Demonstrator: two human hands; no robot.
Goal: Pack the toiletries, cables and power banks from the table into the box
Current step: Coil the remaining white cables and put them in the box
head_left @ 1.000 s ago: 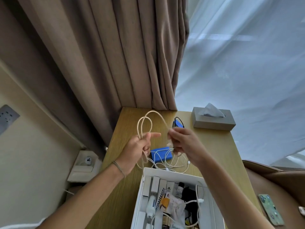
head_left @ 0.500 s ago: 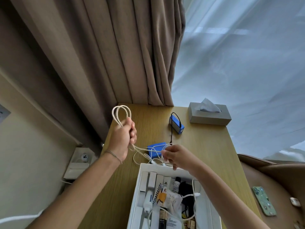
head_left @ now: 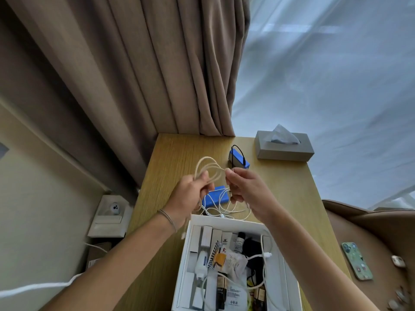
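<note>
My left hand (head_left: 190,194) grips the coiled cream cable (head_left: 207,170) above the table (head_left: 292,187); my right hand (head_left: 244,189) pinches its strand. I should keep loops even, wrap the loose tail, then lower it into the box (head_left: 226,222).

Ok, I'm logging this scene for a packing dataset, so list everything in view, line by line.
cream cable: 1, looped, held above the table
white cables: a loose tangle, on the table before the box
power banks: 2, blue, one mid-table, one by the cables
box: 1, white, near edge, part filled with toiletries and cables
tissue box: 1, grey, far right corner
table: 1, wood
phone: 1, green case, on the brown seat
curtain: 1, brown, behind
left hand: grips the loops
right hand: pinches the cable
</note>
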